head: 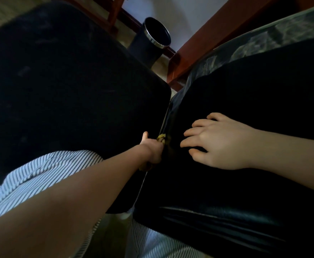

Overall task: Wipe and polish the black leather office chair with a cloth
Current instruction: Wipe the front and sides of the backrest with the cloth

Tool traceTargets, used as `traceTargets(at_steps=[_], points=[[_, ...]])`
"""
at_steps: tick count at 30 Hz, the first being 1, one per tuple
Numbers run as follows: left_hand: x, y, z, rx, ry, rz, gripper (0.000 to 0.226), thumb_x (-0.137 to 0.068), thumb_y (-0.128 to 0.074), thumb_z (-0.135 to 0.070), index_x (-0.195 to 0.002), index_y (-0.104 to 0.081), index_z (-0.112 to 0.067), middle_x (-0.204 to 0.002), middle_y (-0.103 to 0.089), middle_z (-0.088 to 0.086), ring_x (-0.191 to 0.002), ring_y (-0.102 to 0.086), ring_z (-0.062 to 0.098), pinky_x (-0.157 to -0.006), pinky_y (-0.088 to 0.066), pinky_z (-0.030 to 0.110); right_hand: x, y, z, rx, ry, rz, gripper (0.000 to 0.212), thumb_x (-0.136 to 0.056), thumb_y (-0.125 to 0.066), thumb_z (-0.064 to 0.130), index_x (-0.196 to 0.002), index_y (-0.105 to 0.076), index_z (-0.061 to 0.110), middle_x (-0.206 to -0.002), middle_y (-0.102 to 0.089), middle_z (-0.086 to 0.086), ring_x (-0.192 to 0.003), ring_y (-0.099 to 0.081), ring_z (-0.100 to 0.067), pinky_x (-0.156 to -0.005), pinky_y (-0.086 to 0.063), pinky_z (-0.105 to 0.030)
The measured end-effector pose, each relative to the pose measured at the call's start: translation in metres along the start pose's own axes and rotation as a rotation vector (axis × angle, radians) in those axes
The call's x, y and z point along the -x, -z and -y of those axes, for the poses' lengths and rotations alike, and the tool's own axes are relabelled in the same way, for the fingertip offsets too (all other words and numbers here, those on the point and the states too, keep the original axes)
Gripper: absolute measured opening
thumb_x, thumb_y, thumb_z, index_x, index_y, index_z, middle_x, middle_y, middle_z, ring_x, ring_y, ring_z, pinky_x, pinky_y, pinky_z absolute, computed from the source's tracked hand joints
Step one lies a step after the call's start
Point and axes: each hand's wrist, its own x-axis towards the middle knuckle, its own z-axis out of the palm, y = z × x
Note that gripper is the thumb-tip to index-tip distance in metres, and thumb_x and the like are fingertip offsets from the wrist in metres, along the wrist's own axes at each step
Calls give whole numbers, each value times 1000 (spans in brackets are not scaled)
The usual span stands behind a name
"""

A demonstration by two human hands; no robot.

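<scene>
left hand grips yellow cloth at chair crease | right hand spread, resting on it

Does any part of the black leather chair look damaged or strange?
Yes. The far edge of the black leather chair looks worn: grey, cracked patches, unlike the smooth leather under the right hand.
</scene>
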Motion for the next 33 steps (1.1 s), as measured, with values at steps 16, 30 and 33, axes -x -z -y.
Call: traceTargets(at_steps=[16, 30, 33], points=[[26, 13, 12, 813, 226, -583, 30, -87, -60, -18, -116, -58, -14, -109, -63, 6, -100, -60, 22, -81, -46, 25, 1, 3, 5, 21, -7, 10, 42, -99, -27, 41, -141, -33, 40, -149, -28, 17, -139, -15, -6, -113, -5, -32], [-24, -28, -14, 1608, 49, -495, 51, -99, -44, -23, -145, -24, -31, -131, -48, -1, -119, -45, 12, -106, -33, 29, -5, 3, 1, 33, 3, 11, 42, -98, -28, 41, -139, -37, 39, -143, -37, 18, -134, -24, -7, -113, -6, -34], [-15, -41, -16, 1424, 65, -500, 44, -99, -42, -18, -142, -34, -27, -132, -50, 2, -121, -46, 15, -103, -33, 25, -6, 3, 0, 42, 5, 13, 41, -98, -28, 41, -138, -37, 39, -144, -36, 17, -134, -24, -8, -112, -7, -34]])
